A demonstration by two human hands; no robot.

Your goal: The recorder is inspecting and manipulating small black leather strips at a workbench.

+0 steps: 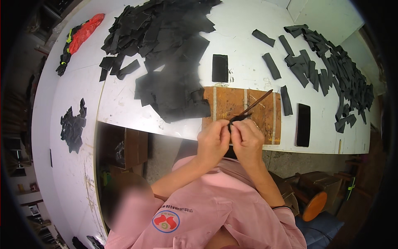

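My left hand (214, 137) and my right hand (247, 136) are close together at the table's front edge. Both are closed, fingertips pinching a small black fabric piece (236, 119) between them. A thin brown stick (259, 100) slants up and to the right from the fabric, its near end hidden by the cloth and fingers. Beneath and beyond the hands lies a worn brown wooden board (228, 99) with pale strips across it. Just past the board is a flat black fabric rectangle (220, 68), and to its right lies a narrow black fabric strip (286, 101).
A large heap of flat black fabric pieces (166, 54) covers the far left. Narrow folded black pieces (344, 74) are piled at right, near a black phone (303, 125). A smaller black pile (74, 128) and a red bag (86, 33) lie on the left table.
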